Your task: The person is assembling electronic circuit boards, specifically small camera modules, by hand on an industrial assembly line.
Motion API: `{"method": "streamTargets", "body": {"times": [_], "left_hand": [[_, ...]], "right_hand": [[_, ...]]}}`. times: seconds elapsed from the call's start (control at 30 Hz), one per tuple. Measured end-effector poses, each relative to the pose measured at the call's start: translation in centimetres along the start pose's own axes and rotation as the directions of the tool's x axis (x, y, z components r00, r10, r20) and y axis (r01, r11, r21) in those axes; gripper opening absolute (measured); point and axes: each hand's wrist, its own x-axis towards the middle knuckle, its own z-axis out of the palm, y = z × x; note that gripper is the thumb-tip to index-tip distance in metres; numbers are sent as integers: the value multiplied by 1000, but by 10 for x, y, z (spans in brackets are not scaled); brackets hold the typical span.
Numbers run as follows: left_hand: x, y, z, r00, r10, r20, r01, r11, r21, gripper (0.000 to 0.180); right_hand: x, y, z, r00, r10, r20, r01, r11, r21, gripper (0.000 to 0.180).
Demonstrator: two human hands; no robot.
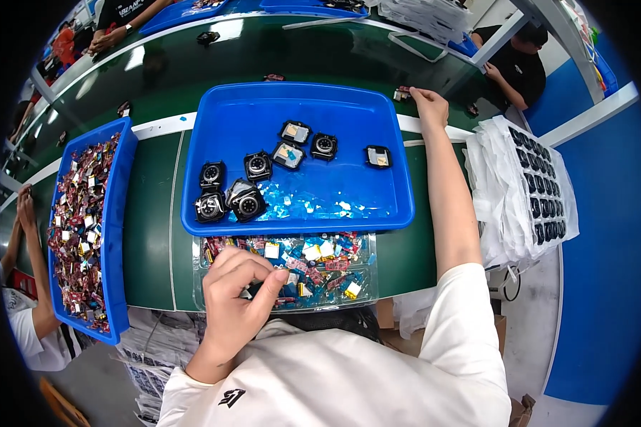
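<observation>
Head view, landmark: large blue tray on the green table.
Left hand: fingers pinched narrow on a small dark part, just below the tray's near rim, over the clear tray of bits.
Right hand: beyond the tray's far right corner, fingertips at a small piece; grip cannot be told.
Inside tray: black square modules, left of centre.

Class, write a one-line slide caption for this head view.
Left hand picks in a clear tray of small parts; right hand reaches past the blue tray.
</observation>
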Motion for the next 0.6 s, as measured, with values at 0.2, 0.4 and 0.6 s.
{"method": "streamTargets", "body": {"times": [0.2, 0.4, 0.6], "left_hand": [[7, 4, 5, 995, 77, 65, -92, 958, 273, 19], [2, 1, 13, 979, 14, 201, -106, 884, 455, 30], [5, -2, 11, 973, -9, 229, -75, 932, 354, 20]], "right_hand": [[-5, 16, -25, 973, -149, 175, 111, 971, 210, 38], [-162, -60, -92, 691, -505, 518, 259, 841, 474, 19], [-273, -52, -108, 273, -805, 526, 656, 556, 510, 27]]}}
